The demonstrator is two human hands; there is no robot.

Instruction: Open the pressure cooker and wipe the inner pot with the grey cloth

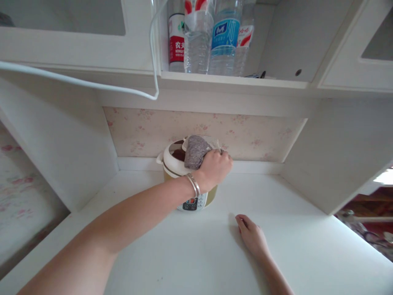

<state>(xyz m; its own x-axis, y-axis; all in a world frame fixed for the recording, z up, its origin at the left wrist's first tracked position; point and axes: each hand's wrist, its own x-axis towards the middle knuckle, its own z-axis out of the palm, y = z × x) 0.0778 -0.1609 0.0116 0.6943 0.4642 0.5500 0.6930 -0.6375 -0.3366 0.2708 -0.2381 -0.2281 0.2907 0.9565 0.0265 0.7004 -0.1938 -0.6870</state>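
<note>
A white electric cooker (173, 164) with a control panel on its front stands near the back wall. My left hand (215, 166), with a silver bangle on the wrist, is closed on a grey cloth (195, 152) over the right side of the cooker's lid. My forearm hides part of the cooker's body. Lower right, my right hand (250, 234) rests by the white tabletop (184, 254), its fingers curled in and nothing seen in them.
Several plastic bottles (225, 41) stand on an open shelf (276, 85) above. A white cable (101, 85) hangs across the upper left. White side panels (344, 147) flank the nook, and flowered wallpaper (245, 135) covers its back.
</note>
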